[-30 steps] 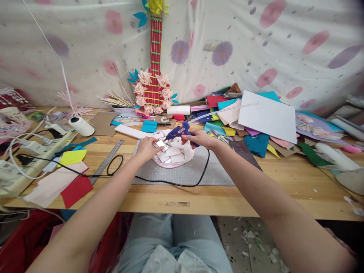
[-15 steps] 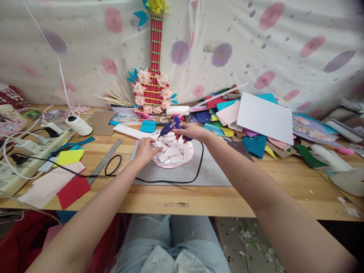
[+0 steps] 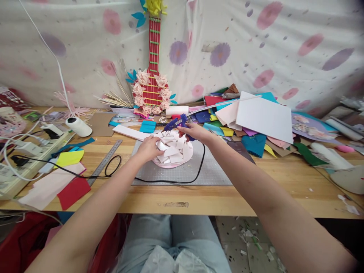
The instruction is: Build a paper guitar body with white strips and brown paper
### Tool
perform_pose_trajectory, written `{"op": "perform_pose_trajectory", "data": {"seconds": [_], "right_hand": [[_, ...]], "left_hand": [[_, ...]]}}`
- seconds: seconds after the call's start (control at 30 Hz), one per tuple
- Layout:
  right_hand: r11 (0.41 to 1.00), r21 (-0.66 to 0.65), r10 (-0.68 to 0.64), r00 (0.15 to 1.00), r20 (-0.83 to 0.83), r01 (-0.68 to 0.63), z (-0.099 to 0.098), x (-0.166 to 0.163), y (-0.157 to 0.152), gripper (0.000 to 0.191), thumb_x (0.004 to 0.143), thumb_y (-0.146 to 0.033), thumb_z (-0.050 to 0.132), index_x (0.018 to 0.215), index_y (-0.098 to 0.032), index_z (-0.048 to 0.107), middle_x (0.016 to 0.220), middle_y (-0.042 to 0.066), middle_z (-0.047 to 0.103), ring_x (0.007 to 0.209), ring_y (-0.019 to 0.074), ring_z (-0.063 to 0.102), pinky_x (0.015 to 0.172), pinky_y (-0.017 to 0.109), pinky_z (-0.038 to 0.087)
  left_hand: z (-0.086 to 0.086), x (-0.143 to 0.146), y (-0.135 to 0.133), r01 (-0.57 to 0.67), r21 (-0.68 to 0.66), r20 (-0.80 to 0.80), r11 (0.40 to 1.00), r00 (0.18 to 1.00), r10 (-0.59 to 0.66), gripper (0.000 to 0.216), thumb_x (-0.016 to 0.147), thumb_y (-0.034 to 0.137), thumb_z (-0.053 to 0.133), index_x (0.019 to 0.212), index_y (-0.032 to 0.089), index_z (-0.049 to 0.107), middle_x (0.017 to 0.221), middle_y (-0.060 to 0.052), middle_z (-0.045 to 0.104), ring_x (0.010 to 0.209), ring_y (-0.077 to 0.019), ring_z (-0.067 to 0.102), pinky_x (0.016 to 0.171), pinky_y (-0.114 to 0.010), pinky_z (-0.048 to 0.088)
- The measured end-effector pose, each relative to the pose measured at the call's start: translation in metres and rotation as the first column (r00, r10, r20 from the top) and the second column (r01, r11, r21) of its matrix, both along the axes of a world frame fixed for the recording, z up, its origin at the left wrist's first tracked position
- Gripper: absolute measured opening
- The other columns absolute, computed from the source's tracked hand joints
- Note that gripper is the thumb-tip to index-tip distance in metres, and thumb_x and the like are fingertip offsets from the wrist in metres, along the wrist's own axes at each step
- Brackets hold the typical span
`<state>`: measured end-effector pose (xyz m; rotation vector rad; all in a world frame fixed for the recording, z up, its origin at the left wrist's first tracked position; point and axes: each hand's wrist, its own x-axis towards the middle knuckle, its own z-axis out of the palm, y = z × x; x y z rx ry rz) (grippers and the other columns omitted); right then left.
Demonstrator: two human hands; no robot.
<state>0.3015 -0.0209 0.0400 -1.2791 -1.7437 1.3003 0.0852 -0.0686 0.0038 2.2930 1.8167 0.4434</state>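
Observation:
A blue glue gun [image 3: 175,123] is gripped in my right hand [image 3: 195,132], its nozzle pointing left above the white pieces. A long clear glue stick [image 3: 224,105] sticks out of its back toward the upper right. Below it lies a guitar-shaped craft with a long white neck [image 3: 132,132] and a round body covered in overlapping white paper pieces [image 3: 173,151]. My left hand [image 3: 149,148] rests at the body's left side, thumb and fingers apart on the pieces; its fingertips are partly hidden. A grey cutting mat [image 3: 210,170] lies underneath.
The gun's black cord [image 3: 170,182] loops across the mat to a power strip [image 3: 34,151] at left. A metal ruler [image 3: 105,161] lies nearby. Behind stands a red paper guitar [image 3: 153,81] with pink flowers. Coloured sheets and a white board [image 3: 264,117] are piled at right.
The glue gun has risen slightly and moved right, its nozzle lifting away from the pieces. The glue stick now lies at a flatter angle. My left hand has shifted slightly right.

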Motion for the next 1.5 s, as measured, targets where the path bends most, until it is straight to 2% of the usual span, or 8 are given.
{"op": "perform_pose_trajectory", "data": {"seconds": [0.2,0.4,0.5,0.6,0.7,0.8,1.2,1.5], "right_hand": [[0.998,-0.061,-0.016,0.979,-0.202,0.004,-0.009,0.008,-0.015,0.035,0.077,-0.051,0.06,0.077,-0.017,0.054,0.078,0.005,0.066,0.05,0.0067,0.054,0.048,0.021,0.05],[0.995,-0.099,-0.045,0.986,-0.163,0.029,-0.011,0.019,-0.023,0.036,0.077,-0.051,0.061,0.075,-0.016,0.054,0.074,0.004,0.065,0.048,0.0064,0.053,0.046,0.02,0.048],[0.997,-0.078,-0.03,0.996,-0.086,0.023,-0.012,0.025,-0.024,0.037,0.078,-0.052,0.059,0.073,-0.016,0.054,0.071,0.004,0.065,0.046,0.0056,0.051,0.043,0.019,0.044],[0.999,-0.037,0.025,0.999,0.027,-0.024,-0.012,0.026,-0.025,0.038,0.079,-0.052,0.057,0.069,-0.015,0.054,0.069,0.003,0.064,0.044,0.0051,0.049,0.04,0.018,0.041],[0.997,-0.027,0.075,0.991,0.11,-0.073,-0.01,0.019,-0.026,0.036,0.079,-0.05,0.058,0.069,-0.016,0.054,0.068,0.002,0.062,0.045,0.0052,0.049,0.041,0.019,0.042],[0.996,-0.007,0.092,0.989,0.112,-0.092,-0.009,0.008,-0.024,0.034,0.078,-0.05,0.059,0.072,-0.017,0.054,0.069,0.001,0.061,0.049,0.006,0.05,0.043,0.019,0.044],[0.989,0.061,0.135,0.99,-0.045,-0.132,-0.006,-0.023,-0.021,0.038,0.078,-0.055,0.056,0.072,-0.018,0.049,0.067,-0.001,0.056,0.051,0.0057,0.047,0.043,0.017,0.042],[0.995,0.037,0.095,0.994,-0.048,-0.093,-0.01,-0.026,-0.025,0.036,0.079,-0.051,0.056,0.069,-0.018,0.048,0.062,-0.002,0.051,0.049,0.0056,0.045,0.043,0.018,0.04]], "left_hand": [[0.002,0.0,-0.003,-0.063,0.006,0.03,0.998,0.998,0.063,0.054,0.062,0.033,0.068,0.112,0.013,0.059,0.115,-0.012,0.06,0.107,-0.0262,0.054,0.093,-0.034,0.041],[0.0,-0.012,0.007,-0.149,-0.143,0.321,0.978,0.928,0.188,0.055,0.057,0.035,0.072,0.106,0.012,0.063,0.104,-0.011,0.066,0.094,-0.0253,0.06,0.082,-0.033,0.046],[-0.001,-0.016,0.01,-0.167,-0.242,0.618,0.956,0.733,0.285,0.04,0.056,0.029,0.072,0.093,0.013,0.066,0.097,-0.008,0.068,0.091,-0.0228,0.061,0.08,-0.031,0.046],[0.003,-0.021,0.011,-0.136,-0.347,0.835,0.928,0.405,0.372,0.023,0.06,0.025,0.07,0.078,0.013,0.066,0.081,-0.005,0.068,0.079,-0.017,0.062,0.078,-0.028,0.047],[0.011,-0.026,0.009,-0.066,-0.432,0.886,0.9,0.153,0.437,0.008,0.066,0.02,0.065,0.068,0.013,0.062,0.068,-0.003,0.065,0.069,-0.0125,0.061,0.074,-0.024,0.049],[0.017,-0.03,0.006,0.061,-0.484,0.875,0.873,0.031,0.483,0.004,0.071,0.016,0.058,0.071,0.013,0.062,0.071,-0.004,0.066,0.072,-0.0123,0.063,0.074,-0.022,0.05],[0.014,-0.043,-0.008,0.268,-0.507,0.832,0.819,-0.096,0.546,0.018,0.077,0.021,0.053,0.083,0.008,0.064,0.082,-0.012,0.067,0.085,-0.0188,0.065,0.081,-0.028,0.053],[0.014,-0.044,-0.012,0.305,-0.491,0.825,0.816,-0.138,0.547,0.027,0.079,0.024,0.049,0.093,0.007,0.064,0.087,-0.013,0.068,0.085,-0.0192,0.065,0.075,-0.028,0.055]]}}
